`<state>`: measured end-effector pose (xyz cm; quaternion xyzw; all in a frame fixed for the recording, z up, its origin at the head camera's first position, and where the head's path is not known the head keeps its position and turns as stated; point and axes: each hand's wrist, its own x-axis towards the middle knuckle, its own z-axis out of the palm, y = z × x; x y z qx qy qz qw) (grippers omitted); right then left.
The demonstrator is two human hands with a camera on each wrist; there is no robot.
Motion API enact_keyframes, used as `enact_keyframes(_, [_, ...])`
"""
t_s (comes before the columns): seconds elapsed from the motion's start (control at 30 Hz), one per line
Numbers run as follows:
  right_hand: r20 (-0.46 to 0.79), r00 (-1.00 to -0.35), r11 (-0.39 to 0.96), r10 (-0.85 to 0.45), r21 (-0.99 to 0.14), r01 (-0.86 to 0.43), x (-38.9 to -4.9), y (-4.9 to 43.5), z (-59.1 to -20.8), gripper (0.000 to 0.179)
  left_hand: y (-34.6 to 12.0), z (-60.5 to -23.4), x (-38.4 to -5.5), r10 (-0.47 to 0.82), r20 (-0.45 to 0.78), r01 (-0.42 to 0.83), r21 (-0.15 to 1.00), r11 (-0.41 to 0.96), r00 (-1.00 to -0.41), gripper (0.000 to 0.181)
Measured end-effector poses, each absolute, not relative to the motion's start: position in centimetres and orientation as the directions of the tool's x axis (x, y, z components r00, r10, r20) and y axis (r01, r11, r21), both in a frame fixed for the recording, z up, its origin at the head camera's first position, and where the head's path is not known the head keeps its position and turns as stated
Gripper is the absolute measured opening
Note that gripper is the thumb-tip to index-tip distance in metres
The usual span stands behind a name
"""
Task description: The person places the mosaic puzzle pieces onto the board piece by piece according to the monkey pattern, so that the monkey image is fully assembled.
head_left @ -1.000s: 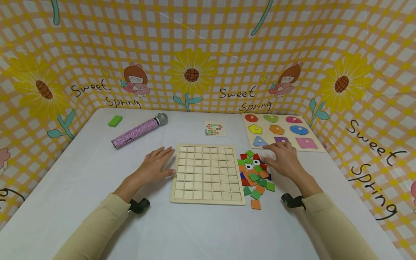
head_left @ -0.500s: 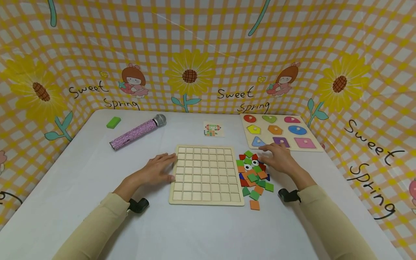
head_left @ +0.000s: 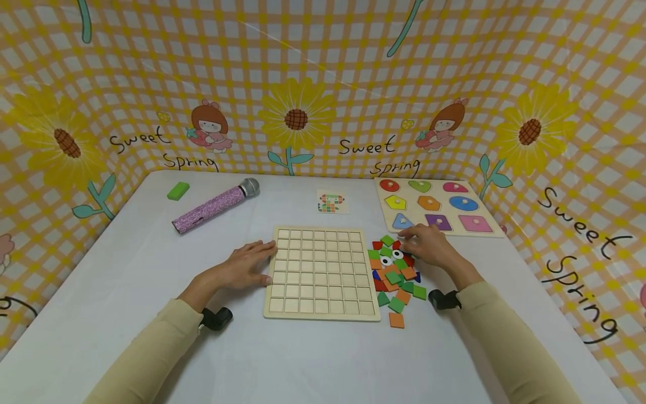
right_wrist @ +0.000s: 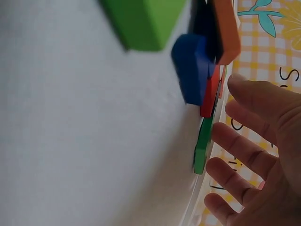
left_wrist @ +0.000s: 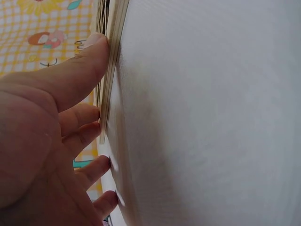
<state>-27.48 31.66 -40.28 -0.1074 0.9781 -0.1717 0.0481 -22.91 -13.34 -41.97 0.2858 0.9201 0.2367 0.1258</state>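
A pale wooden grid board [head_left: 319,273] lies flat in the middle of the table in the head view, its square cells bare. My left hand [head_left: 246,266] rests against its left edge, thumb and fingertips touching the rim. The left wrist view shows the thumb on the board's side [left_wrist: 111,80]. Beside the board's right edge is a loose pile of coloured tiles [head_left: 392,276]: green, orange, red, blue, and two with eyes. My right hand [head_left: 429,245] is at the pile's upper right, fingers spread and relaxed. In the right wrist view its fingertips hover by a green tile [right_wrist: 203,146].
A picture card [head_left: 332,202] lies behind the board. At back right is a shape puzzle [head_left: 411,202] with knobbed pieces, close beyond my right hand. A glittery pink microphone [head_left: 214,207] and a green block [head_left: 178,191] lie at back left. Patterned cloth [head_left: 298,56] walls the table.
My left hand has come onto the board's left edge. The right hand has shifted slightly left, closer to the tile pile. Board and tiles look unmoved.
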Motion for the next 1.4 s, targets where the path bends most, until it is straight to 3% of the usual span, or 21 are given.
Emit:
enact_keyframes(1.07, [-0.097, -0.969, 0.931, -0.229, -0.313, -0.189, -27.94, 31.59, -40.53, 0.028, -13.28, -41.94, -23.00, 0.588, -0.130, 0.454, 0.512, 0.729, -0.798, 0.074])
enact_keyframes(1.4, [-0.065, -0.976, 0.950, -0.209, -0.252, -0.187, -27.85, 31.09, -40.34, 0.027, -13.41, -42.07, -23.06, 0.596, -0.102, 0.467, 0.523, 0.713, -0.796, 0.075])
